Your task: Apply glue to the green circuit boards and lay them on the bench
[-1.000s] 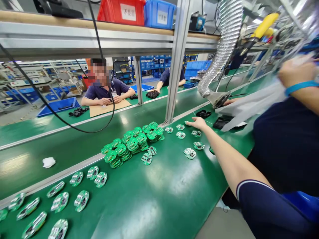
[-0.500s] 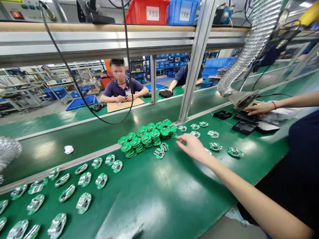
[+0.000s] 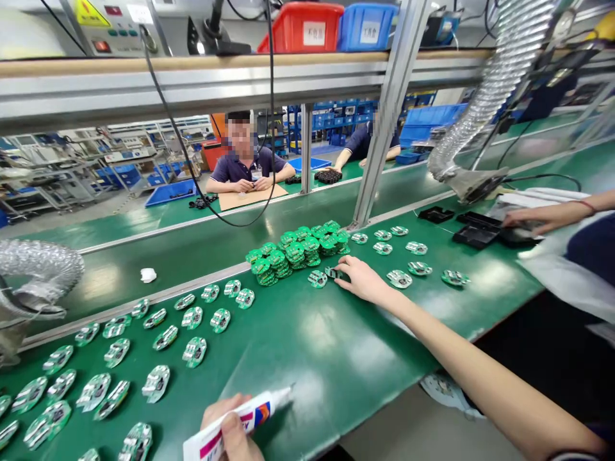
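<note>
At the bottom edge, my left hand [image 3: 230, 426] is closed around a white glue tube [image 3: 254, 416] with purple, orange and blue print. The tube's thin nozzle points up and to the right, above the green tabletop. My right hand [image 3: 360, 278] pinches the edge of a small green circuit board [image 3: 331, 272], partly hidden by the fingertips. Just left of it lies another circuit board [image 3: 317, 278]. Behind these stand stacked green boards [image 3: 293, 250]. Many more boards with white and black parts lie spread to the left [image 3: 192, 317] and right [image 3: 400, 278].
A metal post [image 3: 384, 115] rises behind the stacks. A co-worker's hand [image 3: 533, 218] at the right touches black trays [image 3: 475, 234]. Flexible ducts hang at the right [image 3: 485, 96] and left [image 3: 43, 272]. A black cable [image 3: 225, 221] loops down in front. Two people sit across.
My left hand has come up into view with the glue tube. My right hand has moved slightly left and down onto a circuit board. The view has shifted left.
</note>
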Demonstrator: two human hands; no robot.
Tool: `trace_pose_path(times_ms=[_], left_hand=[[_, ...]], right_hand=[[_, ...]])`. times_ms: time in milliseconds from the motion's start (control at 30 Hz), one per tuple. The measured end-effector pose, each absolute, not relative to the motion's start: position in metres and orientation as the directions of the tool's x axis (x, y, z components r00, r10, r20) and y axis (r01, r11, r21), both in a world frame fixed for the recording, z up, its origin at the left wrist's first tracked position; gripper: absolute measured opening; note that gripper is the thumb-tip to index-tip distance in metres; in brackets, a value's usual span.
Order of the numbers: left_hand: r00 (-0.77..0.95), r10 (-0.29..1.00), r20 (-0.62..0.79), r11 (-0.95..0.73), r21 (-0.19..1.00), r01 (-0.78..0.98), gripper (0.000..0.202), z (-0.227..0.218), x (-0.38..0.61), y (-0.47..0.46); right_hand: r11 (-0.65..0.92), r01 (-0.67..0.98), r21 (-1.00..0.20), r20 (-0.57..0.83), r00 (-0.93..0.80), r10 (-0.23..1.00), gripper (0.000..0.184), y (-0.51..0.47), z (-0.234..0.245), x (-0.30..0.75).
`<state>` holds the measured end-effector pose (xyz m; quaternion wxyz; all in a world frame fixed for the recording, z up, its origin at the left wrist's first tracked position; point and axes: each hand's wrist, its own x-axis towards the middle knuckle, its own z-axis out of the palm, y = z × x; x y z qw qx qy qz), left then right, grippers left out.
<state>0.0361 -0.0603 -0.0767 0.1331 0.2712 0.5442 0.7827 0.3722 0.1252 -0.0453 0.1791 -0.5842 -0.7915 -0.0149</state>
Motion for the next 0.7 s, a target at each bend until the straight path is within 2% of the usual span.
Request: trace_pose_path(times_ms=[167,333,400,467,567,633,700], left_hand=[[-0.803,0.528,0.278,-0.392,0.918,0.060,0.044,-0.072,0.038,-0.061],[-0.785,0.577,0.225,-0.372,0.928,-0.006,0.043,-0.067,0.040,-0.071],[-0.758,0.626,0.180,-0.336,0.940,-0.054,0.047,-0.065,0.039,-0.074],[-0.741,0.662,0.115,-0.290,0.951,-0.111,0.050,-0.059,0.039,-0.072],[-0.733,0.680,-0.016,-0.215,0.951,-0.221,0.056,-0.034,0.044,-0.063],[-0.725,0.680,-0.111,-0.215,0.915,-0.341,0.057,-0.007,0.053,-0.052],[-0.624,0.771,-0.130,-0.231,0.855,-0.464,0.052,0.018,0.064,-0.043]], right_hand=[[0.234,0.968,-0.088,0.287,-0.200,0.937,0.024,0.065,-0.045,0.360],[0.275,0.960,-0.045,0.303,-0.250,0.920,0.025,0.018,-0.054,0.345],[0.317,0.944,-0.087,0.311,-0.277,0.909,0.026,0.015,-0.061,0.349],[0.371,0.909,-0.189,0.332,-0.297,0.895,0.030,0.021,-0.068,0.356],[0.456,0.829,-0.325,0.344,-0.345,0.873,0.045,0.037,-0.075,0.366],[0.480,0.801,-0.357,0.310,-0.383,0.870,0.047,0.045,-0.074,0.370],[0.475,0.802,-0.361,0.266,-0.400,0.877,0.044,0.046,-0.069,0.370]])
